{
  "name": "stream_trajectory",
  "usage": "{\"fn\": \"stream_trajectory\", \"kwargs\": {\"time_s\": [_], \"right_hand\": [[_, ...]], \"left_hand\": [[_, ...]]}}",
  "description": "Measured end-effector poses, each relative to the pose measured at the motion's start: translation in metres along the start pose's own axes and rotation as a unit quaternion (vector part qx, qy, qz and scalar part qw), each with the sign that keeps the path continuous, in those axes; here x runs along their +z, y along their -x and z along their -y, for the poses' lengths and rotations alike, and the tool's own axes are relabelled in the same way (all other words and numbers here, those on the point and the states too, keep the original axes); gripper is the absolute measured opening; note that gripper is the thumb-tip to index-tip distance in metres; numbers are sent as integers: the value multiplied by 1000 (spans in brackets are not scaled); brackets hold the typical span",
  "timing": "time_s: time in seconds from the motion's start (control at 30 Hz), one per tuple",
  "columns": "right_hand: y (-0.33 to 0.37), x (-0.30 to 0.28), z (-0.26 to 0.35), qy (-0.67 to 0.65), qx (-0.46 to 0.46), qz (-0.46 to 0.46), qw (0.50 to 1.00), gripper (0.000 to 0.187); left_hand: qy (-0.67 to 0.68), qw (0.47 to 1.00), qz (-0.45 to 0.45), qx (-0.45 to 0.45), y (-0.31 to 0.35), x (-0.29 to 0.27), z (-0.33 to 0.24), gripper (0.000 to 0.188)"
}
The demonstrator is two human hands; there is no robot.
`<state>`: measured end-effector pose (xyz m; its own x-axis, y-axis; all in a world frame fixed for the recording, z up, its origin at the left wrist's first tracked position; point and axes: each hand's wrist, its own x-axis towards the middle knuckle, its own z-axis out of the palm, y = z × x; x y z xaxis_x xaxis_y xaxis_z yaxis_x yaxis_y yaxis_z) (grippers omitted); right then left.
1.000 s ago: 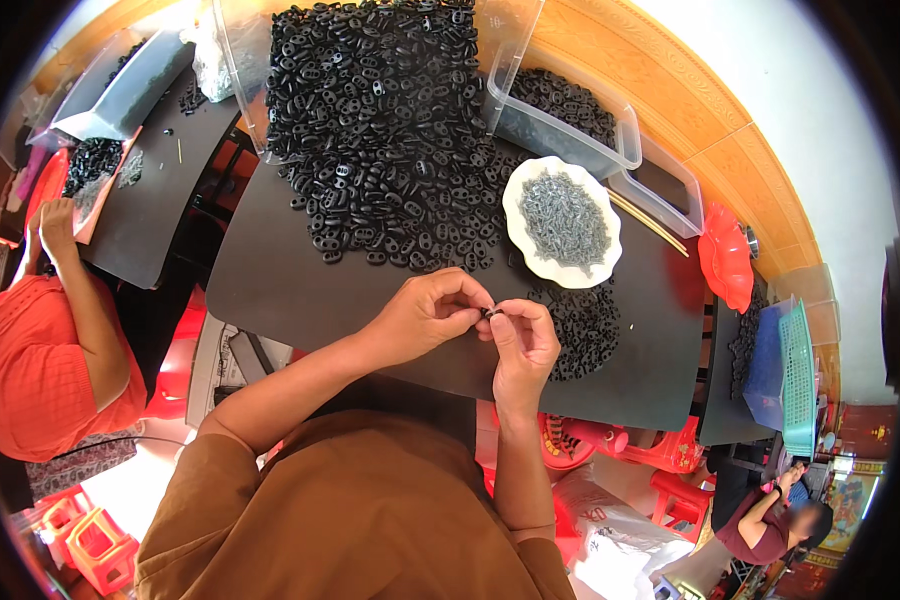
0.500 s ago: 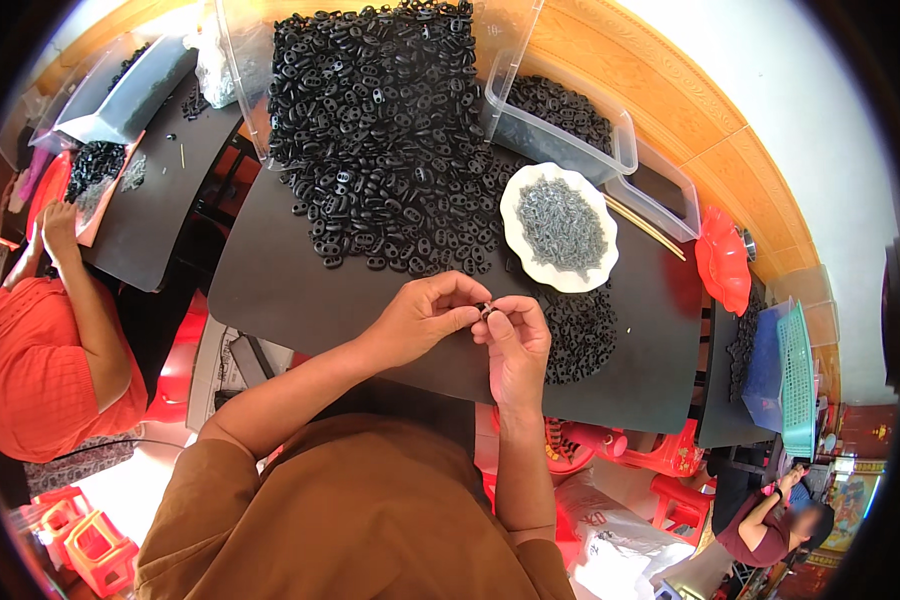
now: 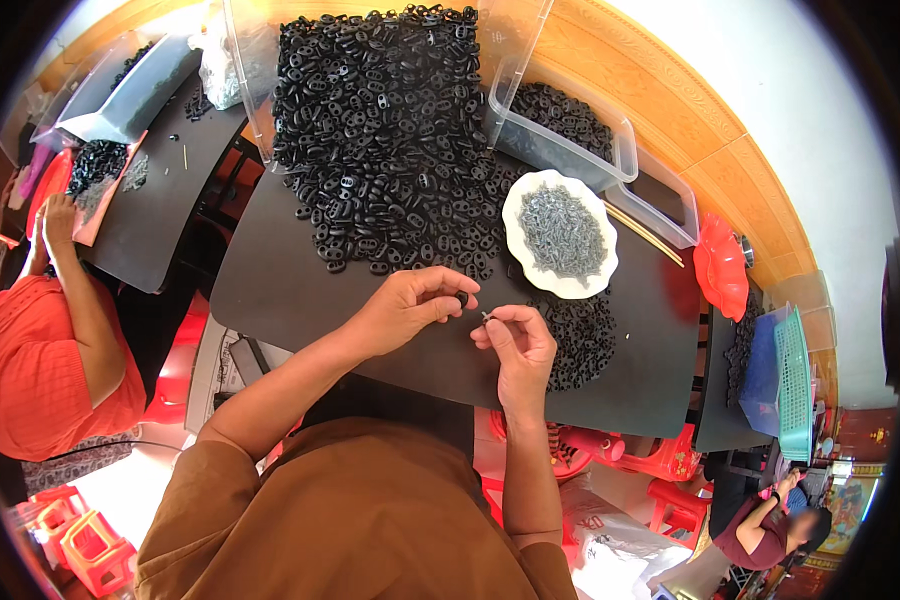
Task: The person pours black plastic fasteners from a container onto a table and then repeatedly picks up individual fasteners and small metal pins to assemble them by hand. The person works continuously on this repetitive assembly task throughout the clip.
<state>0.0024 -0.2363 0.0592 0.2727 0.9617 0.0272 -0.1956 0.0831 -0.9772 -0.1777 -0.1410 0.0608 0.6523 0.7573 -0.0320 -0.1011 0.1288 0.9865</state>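
Note:
My left hand [image 3: 422,302] pinches a small black plastic piece [image 3: 461,299] between thumb and fingertips. Just to its right, slightly lower, my right hand [image 3: 518,340] is closed on a tiny part [image 3: 487,317], pale and shiny with a dark end. A narrow gap separates the two hands above the table's front half. Beyond them spreads a big heap of black oval two-hole pieces [image 3: 390,190], spilling from a clear bin lying on its side. A white scalloped bowl [image 3: 517,245] holds many small grey, spring-like pieces [image 3: 563,232]. Smaller black parts [image 3: 582,345] lie beside my right hand.
Behind the bowl stands a clear tub [image 3: 560,165] of black pieces, with chopsticks [image 3: 645,233] and a red scalloped dish [image 3: 720,265] to its right. A co-worker in red [image 3: 55,360] sits at the left table [image 3: 155,215]. Another person [image 3: 760,530] is at far right.
My hands were together at one small piece; they have drawn apart, the left holding a black piece and the right a tiny part. The view has shifted slightly.

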Motion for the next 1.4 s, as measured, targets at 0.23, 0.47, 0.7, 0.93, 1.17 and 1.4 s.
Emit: {"fn": "stream_trajectory", "kwargs": {"time_s": [0.23,0.47,0.7,0.93,1.17,1.4], "right_hand": [[3,5,0,26,-15,14,999,9],[4,7,1,31,-5,17,999,9],[4,9,1,37,-14,26,999,9],[4,8,-3,40,-38,28,998,8],[5,7,-8,72,-52,31,996,9],[5,15,-3,208,-80,12,975,15]], "left_hand": [[-13,1000,21,-15,2,-3,0,23],[71,996,17,-50,2,-3,4,19],[65,996,7,-64,3,-3,4,18],[54,997,10,-61,3,-2,3,18],[48,998,9,-40,6,2,2,17],[-134,990,-15,37,14,5,-7,14]]}}
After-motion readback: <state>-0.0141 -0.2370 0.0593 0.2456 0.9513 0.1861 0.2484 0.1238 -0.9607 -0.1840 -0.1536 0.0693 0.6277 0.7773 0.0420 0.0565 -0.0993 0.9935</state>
